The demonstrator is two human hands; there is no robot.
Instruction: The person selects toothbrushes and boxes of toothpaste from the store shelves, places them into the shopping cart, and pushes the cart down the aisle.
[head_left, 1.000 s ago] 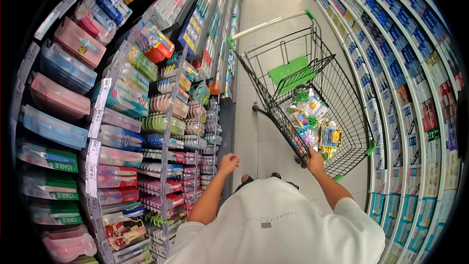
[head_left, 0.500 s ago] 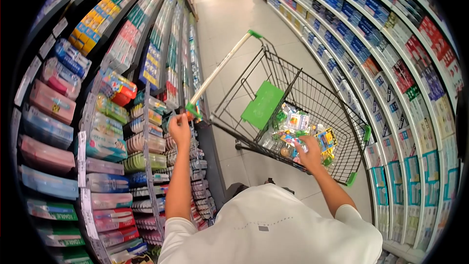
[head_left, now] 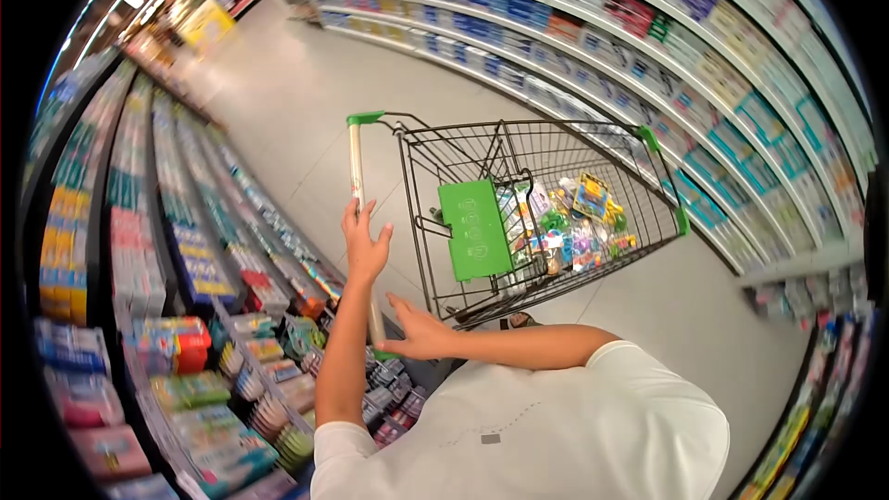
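A black wire shopping cart (head_left: 593, 143) stands in front of me with a green flap (head_left: 474, 230) and a pale handle bar (head_left: 355, 162). My left hand (head_left: 366, 241) lies over the middle of the bar, fingers spread; I cannot tell whether its palm presses on it. Close to the bar's near green end, my right hand (head_left: 421, 331) reaches across my body, thumb and fingers apart, nothing in it. Inside the basket lie several small packages, including a yellow-and-blue pack (head_left: 591, 196) and clear bags with green and colourful contents (head_left: 583, 245).
A shelf of toothbrush packs and boxes (head_left: 199, 250) runs close along my left. White shelves of boxed goods (head_left: 556, 23) curve along the far and right side. Pale floor tiles (head_left: 287, 83) stretch ahead between them, toward a yellow display (head_left: 206, 26).
My right hand has left the packages in the basket and come across to the handle bar. My left hand has moved onto the bar's middle. The view has turned, with the cart now more sideways.
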